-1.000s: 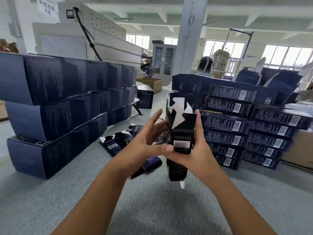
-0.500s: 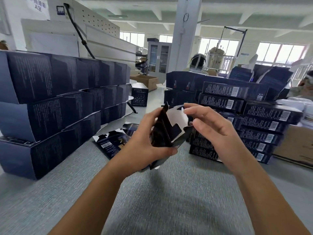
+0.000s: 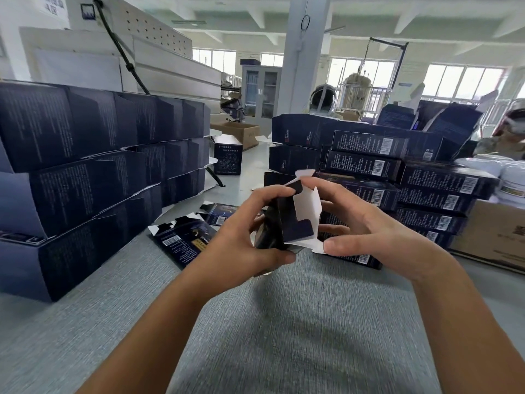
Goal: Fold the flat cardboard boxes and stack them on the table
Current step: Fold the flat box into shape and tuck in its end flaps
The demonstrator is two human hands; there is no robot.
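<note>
Gripping dark box (image 3: 295,223), left hand (image 3: 244,245), right hand (image 3: 377,237)

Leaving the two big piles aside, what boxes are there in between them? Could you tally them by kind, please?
Half-folded box, held up: 1
Flat boxes, lying unfolded: 2 in view
Folded box, standing alone: 1
Total: 4
</note>
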